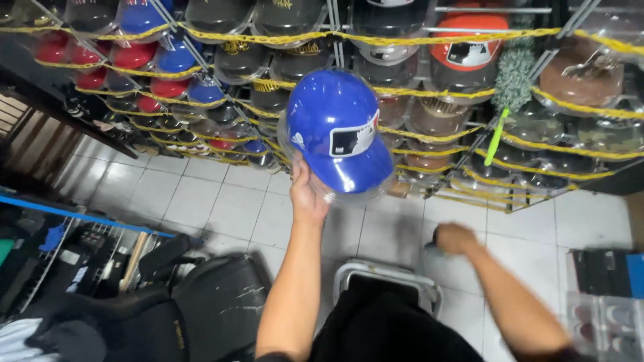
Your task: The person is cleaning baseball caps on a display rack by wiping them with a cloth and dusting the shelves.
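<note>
My left hand (307, 194) is raised and holds a blue cap (335, 127) inside a clear plastic case, gripping it from below at its lower left edge. The cap has a white and black sticker on its brim. My right hand (455, 238) is lower and to the right, blurred, its fingers closed around a small dark object that I cannot make out. Behind the blue cap stand wire racks (335, 33) full of caps in clear cases, tied across with yellow cords.
A green-handled duster (510, 87) hangs on the rack at right. A black office chair (201, 302) is at lower left, a metal stool frame (386, 275) below my arms. Boxes sit at the lower right (604, 281). The floor is white tile.
</note>
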